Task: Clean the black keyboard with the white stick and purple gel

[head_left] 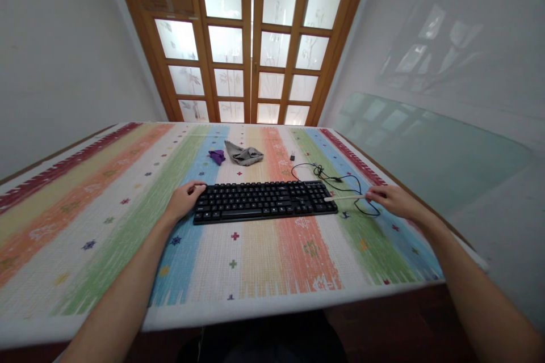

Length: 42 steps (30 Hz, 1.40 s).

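Note:
A black keyboard (pixel 264 201) lies across the middle of the striped table mat (pixel 128 221). My left hand (pixel 185 198) rests against the keyboard's left end, fingers curled over its corner. My right hand (pixel 389 198) is to the right of the keyboard, pinching a thin pale stick (pixel 344 198) whose tip points at the keyboard's right edge. The keyboard's black cable (pixel 340 184) loops on the mat between the keyboard and my right hand.
A crumpled grey cloth (pixel 243 153) and a small purple item (pixel 217 155) lie beyond the keyboard. A tiny dark USB plug (pixel 292 156) sits farther right. Wooden glazed doors (pixel 255 39) stand behind the table; a white wall is close on the right.

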Tool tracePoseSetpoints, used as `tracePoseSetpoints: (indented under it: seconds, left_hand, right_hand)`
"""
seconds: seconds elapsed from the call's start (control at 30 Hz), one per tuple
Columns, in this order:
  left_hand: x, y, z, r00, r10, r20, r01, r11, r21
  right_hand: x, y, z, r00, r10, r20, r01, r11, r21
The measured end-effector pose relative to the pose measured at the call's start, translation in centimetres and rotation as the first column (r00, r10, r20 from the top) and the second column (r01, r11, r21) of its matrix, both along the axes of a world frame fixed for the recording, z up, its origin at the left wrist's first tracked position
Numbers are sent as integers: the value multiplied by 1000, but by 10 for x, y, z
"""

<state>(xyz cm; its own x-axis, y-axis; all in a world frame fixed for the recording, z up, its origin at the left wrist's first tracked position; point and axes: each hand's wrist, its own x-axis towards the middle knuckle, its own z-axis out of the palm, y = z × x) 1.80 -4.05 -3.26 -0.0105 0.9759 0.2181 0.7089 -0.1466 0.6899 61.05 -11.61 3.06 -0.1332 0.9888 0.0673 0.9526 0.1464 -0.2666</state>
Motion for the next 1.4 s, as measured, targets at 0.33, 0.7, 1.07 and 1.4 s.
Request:
tracePoseSetpoints:
  seconds: [0.33,0.7,1.07,1.4]
  left_hand:
    - [0,0,-1,1000,3,5,-3,1000,5]
    - [2,-2,0,999,-2,32,2,1000,9]
    - [0,1,-8,997,-5,75,6,1000,-6]
    - [-1,3,-8,999,-12,50,12,1000,-3]
  right_hand:
    - [-118,6,8,953,199,-230,-190,980,60]
    - [-274,6,-12,868,480,-129,-480,877,33]
    - [-344,6,-23,888,447,109,-454,890,47]
    - [-335,8,-24,900,413,141,-423,905,46]
